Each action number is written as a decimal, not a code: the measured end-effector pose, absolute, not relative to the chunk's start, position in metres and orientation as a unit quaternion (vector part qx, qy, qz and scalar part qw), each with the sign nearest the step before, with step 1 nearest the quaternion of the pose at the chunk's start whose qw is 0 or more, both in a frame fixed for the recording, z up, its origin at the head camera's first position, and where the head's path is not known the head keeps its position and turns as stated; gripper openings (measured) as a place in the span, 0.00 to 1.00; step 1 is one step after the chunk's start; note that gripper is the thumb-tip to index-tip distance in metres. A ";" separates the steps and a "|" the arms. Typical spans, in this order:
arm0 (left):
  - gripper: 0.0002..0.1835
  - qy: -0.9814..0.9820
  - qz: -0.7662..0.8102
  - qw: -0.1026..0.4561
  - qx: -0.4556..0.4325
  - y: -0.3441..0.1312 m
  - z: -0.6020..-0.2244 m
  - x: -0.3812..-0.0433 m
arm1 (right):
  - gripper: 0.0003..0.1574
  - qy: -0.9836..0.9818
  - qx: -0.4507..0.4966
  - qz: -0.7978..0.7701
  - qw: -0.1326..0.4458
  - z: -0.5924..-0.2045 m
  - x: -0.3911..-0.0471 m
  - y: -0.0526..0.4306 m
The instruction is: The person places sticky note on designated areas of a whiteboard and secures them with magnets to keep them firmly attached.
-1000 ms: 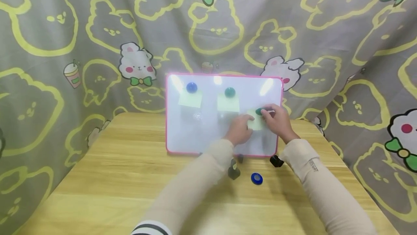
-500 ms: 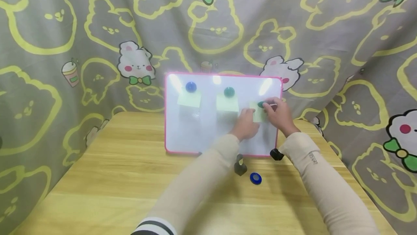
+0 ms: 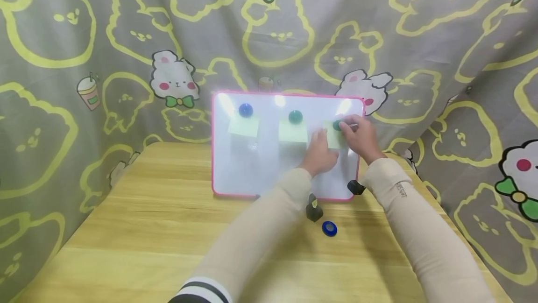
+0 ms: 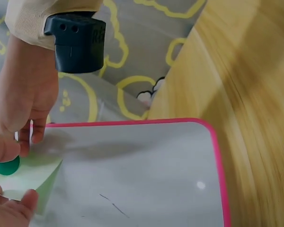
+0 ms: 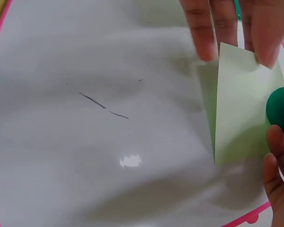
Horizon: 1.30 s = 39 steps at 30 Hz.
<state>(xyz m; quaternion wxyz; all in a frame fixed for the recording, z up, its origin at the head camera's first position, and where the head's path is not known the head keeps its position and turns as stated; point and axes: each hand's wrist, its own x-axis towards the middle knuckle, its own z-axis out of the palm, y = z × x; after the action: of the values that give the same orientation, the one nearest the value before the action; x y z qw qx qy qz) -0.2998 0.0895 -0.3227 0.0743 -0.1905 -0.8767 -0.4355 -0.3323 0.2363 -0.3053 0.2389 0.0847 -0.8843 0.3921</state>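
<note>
A whiteboard (image 3: 260, 172) with a pink frame stands tilted on the wooden table. At its right side, my right hand (image 3: 362, 139) pinches a round green magnet (image 5: 277, 109) over the upper part of a pale green sticky note (image 5: 241, 106). My left hand (image 3: 320, 153) holds the same note by its left edge, thumb in front of the paper in the right wrist view. The note's lower part lifts off the board in the left wrist view. Two more notes hang on the board, one under a blue magnet (image 3: 245, 110), the other under a green magnet (image 3: 295, 116).
A blue round magnet (image 3: 329, 228) lies on the table (image 3: 159, 228) in front of the board. Dark wrist cameras sit on both wrists. Behind the board hangs a grey patterned curtain (image 3: 227, 23). Thin dark marks (image 5: 92, 100) run across the board's surface.
Both hands have moved up the board, carrying the sticky note and green magnet level with the other notes. The blue magnet on the table stays where it was.
</note>
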 end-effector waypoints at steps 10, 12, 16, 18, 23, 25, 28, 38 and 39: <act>0.34 -0.871 -0.450 0.083 -0.178 0.095 -0.323 -0.306 | 0.21 -0.886 0.074 0.393 0.234 -0.298 -0.333 0.234; 0.35 -0.872 -0.451 0.080 -0.171 0.096 -0.322 -0.306 | 0.22 -0.886 0.069 0.392 0.236 -0.298 -0.334 0.233; 0.36 -0.874 -0.452 0.074 -0.161 0.098 -0.321 -0.305 | 0.22 -0.886 0.055 0.393 0.242 -0.298 -0.336 0.233; 0.37 -0.875 -0.451 0.071 -0.160 0.099 -0.320 -0.304 | 0.22 -0.884 0.051 0.392 0.250 -0.298 -0.337 0.233; 0.39 -0.878 -0.445 0.071 -0.162 0.100 -0.318 -0.304 | 0.21 -0.881 0.047 0.385 0.272 -0.297 -0.341 0.233; 0.39 -0.878 -0.445 0.072 -0.161 0.099 -0.317 -0.304 | 0.21 -0.883 0.045 0.382 0.271 -0.296 -0.342 0.232; 0.40 -0.877 -0.447 0.073 -0.160 0.099 -0.317 -0.304 | 0.22 -0.887 0.039 0.376 0.264 -0.294 -0.344 0.231; 0.42 -0.876 -0.448 0.080 -0.160 0.098 -0.318 -0.304 | 0.22 -0.893 0.038 0.356 0.273 -0.293 -0.348 0.229; 0.42 -0.876 -0.448 0.080 -0.159 0.098 -0.318 -0.304 | 0.21 -0.892 0.038 0.358 0.274 -0.293 -0.348 0.229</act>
<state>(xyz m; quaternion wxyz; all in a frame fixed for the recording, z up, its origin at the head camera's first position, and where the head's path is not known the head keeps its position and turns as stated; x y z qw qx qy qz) -0.3043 0.0978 -0.3179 0.0804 -0.1593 -0.8759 -0.4482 -0.3485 0.2293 -0.2932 0.2741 0.0383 -0.8916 0.3583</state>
